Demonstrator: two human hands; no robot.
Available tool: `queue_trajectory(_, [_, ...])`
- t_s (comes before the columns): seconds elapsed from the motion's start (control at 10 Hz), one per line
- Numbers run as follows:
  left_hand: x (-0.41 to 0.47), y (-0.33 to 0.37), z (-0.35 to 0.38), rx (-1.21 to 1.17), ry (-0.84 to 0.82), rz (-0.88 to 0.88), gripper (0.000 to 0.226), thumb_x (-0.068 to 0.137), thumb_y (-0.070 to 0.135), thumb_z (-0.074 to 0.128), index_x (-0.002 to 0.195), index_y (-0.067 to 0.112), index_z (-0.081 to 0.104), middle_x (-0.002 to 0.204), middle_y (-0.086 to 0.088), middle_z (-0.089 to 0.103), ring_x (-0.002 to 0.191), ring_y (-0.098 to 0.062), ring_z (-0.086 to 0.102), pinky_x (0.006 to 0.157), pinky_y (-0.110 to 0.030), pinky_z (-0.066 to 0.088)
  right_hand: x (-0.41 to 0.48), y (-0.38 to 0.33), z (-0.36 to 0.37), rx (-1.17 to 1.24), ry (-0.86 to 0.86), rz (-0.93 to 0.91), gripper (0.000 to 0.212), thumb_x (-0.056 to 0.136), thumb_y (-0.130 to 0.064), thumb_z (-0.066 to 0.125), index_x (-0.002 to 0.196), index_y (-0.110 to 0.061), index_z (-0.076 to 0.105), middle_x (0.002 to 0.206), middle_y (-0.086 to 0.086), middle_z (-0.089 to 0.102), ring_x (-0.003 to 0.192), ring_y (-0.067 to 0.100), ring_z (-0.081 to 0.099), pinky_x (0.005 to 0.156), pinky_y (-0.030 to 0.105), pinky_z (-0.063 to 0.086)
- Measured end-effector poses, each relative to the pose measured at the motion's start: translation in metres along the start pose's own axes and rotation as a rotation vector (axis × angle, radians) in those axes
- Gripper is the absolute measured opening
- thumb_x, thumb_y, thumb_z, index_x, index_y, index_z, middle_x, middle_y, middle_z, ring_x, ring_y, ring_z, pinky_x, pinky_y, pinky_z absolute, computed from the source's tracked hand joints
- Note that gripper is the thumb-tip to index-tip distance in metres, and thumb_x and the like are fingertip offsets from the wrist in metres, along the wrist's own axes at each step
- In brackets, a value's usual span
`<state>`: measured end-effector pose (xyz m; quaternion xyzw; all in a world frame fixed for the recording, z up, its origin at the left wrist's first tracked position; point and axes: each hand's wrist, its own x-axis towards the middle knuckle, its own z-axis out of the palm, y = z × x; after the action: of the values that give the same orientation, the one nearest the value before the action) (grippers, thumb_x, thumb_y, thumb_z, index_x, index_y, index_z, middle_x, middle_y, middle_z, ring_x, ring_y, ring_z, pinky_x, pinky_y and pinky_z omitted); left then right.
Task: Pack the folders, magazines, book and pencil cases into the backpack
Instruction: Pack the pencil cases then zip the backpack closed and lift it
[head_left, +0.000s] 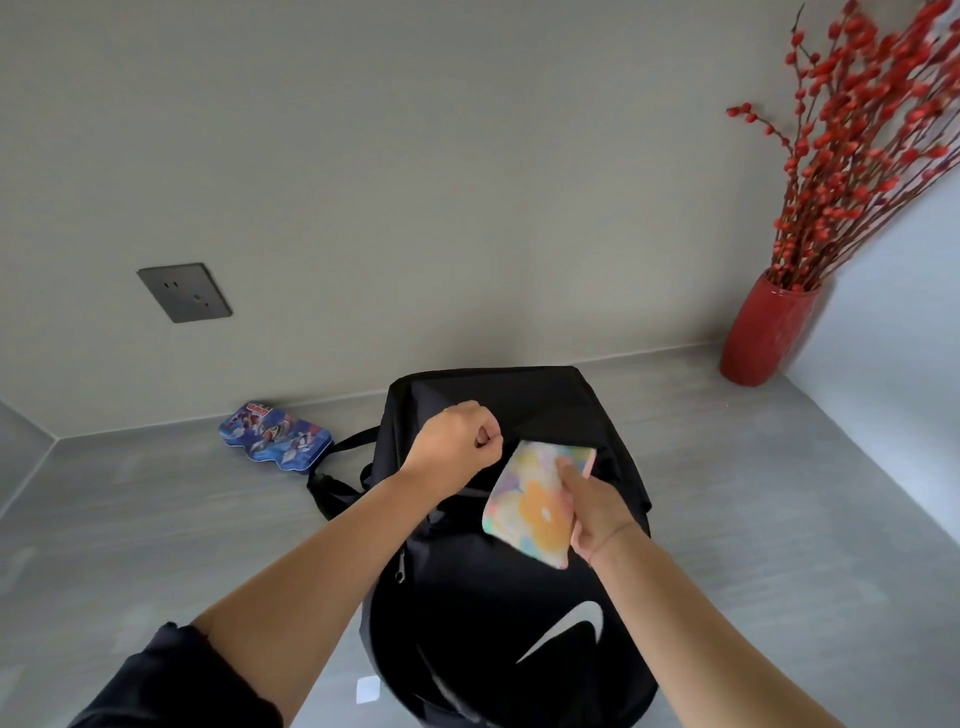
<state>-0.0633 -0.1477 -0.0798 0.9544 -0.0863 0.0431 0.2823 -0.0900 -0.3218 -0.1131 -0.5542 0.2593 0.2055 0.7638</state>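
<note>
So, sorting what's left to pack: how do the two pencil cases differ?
The floral pencil case is pastel and held in the right hand at the backpack opening; the blue pencil case looks rigid, with a wavy edge, and lies untouched on the counter left of the backpack.

White swoosh logo (569, 636) seen on front of black backpack (467, 613). Red lettering printed on blue pencil tin (278, 435), too blurred to be read.

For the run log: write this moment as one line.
left hand: shut on backpack opening | right hand: floral pencil case in grip, partly into opening | blue pencil case: on counter, unpacked
</note>
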Motion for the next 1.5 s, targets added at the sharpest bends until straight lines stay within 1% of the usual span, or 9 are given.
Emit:
queue_trajectory(0.1, [-0.009,-0.007,0.004,0.159,-0.043,0.064,0.013,0.084,0.028,0.064,0.086,0.016,0.061,0.088,0.005,0.056,0.083,-0.013,0.054,0.068,-0.026,0.043,0.007,-0.002,0.013,-0.045,0.169,-0.030,0.029,0.091,-0.034,0.056,0.097,-0.005,0.058,0.086,0.009,0.064,0.075,0.024,0.062,0.064,0.031,0.051])
queue_trajectory(0.4, [-0.026,-0.031,0.014,0.408,-0.017,-0.013,0.021,0.089,0.028,0.052,0.103,0.017,0.062,0.101,0.001,0.062,0.097,-0.019,0.058,0.074,-0.030,0.045,-0.011,0.017,-0.010,-0.259,-0.146,0.221,0.016,0.084,-0.024,0.067,0.080,-0.008,0.064,0.058,0.003,0.062,0.040,0.007,0.045,0.039,0.016,0.033])
queue_trajectory(0.7, [-0.025,-0.035,-0.009,0.150,0.137,-0.068,0.012,0.086,0.018,0.062,0.092,0.014,0.071,0.088,-0.002,0.068,0.081,-0.020,0.063,0.069,-0.029,0.047,0.005,0.000,0.052,0.173,0.079,0.185,0.015,0.092,-0.004,0.054,0.081,0.006,0.058,0.064,0.012,0.060,0.045,0.013,0.060,0.065,0.027,0.056])
queue_trajectory(0.9, [-0.032,-0.032,-0.015,0.137,0.254,0.034,0.005,0.078,0.007,0.070,0.081,0.007,0.074,0.072,-0.005,0.068,0.064,-0.021,0.064,0.057,-0.034,0.054,0.011,0.001,0.069,0.325,0.068,0.117,0.035,0.091,0.004,0.046,0.126,0.008,0.046,0.129,0.024,0.055,0.075,0.020,0.062,0.044,0.019,0.053])
queue_trajectory(1.0, [-0.035,-0.027,-0.017,0.163,0.255,0.077,0.003,0.076,0.005,0.071,0.077,0.005,0.073,0.069,-0.006,0.068,0.062,-0.021,0.065,0.053,-0.035,0.055,0.025,-0.010,0.078,0.351,0.226,0.289,0.040,0.099,-0.009,0.038,0.136,0.004,0.037,0.140,0.022,0.046,0.099,0.025,0.061,0.072,0.022,0.058])
queue_trajectory(1.1, [-0.038,-0.022,-0.017,0.184,0.241,0.127,0.003,0.074,0.002,0.071,0.072,0.004,0.072,0.065,-0.007,0.065,0.058,-0.022,0.063,0.048,-0.032,0.052,0.017,-0.014,0.089,-0.248,0.292,0.115,0.050,0.101,-0.035,0.031,0.141,-0.005,0.034,0.139,0.016,0.048,0.126,0.026,0.049,0.103,0.028,0.037])
queue_trajectory(1.2, [-0.037,-0.025,-0.020,0.176,0.221,0.096,0.005,0.078,0.004,0.068,0.074,0.003,0.072,0.067,-0.009,0.066,0.061,-0.024,0.063,0.053,-0.034,0.052,0.030,-0.008,0.087,0.363,0.177,0.294,0.041,0.102,-0.015,0.030,0.140,0.001,0.033,0.142,0.019,0.044,0.107,0.025,0.057,0.071,0.018,0.055])
queue_trajectory(1.4, [-0.048,-0.007,-0.010,0.133,0.168,0.207,0.011,0.068,0.004,0.076,0.063,0.008,0.067,0.059,-0.004,0.062,0.053,-0.020,0.061,0.049,-0.020,0.047,0.028,-0.005,0.090,1.997,0.078,0.284,0.066,0.086,-0.008,0.054,0.145,-0.001,0.025,0.155,0.015,0.026,0.132,0.034,0.038,0.108,0.043,0.033])
queue_trajectory(1.5, [-0.042,-0.024,-0.012,0.102,0.183,0.049,0.004,0.080,0.014,0.069,0.078,0.010,0.069,0.074,-0.002,0.065,0.068,-0.017,0.062,0.060,-0.027,0.049,0.006,-0.013,0.086,0.921,-0.056,0.308,0.035,0.090,0.001,0.048,0.125,0.006,0.049,0.146,0.021,0.041,0.132,0.039,0.041,0.098,0.045,0.041])
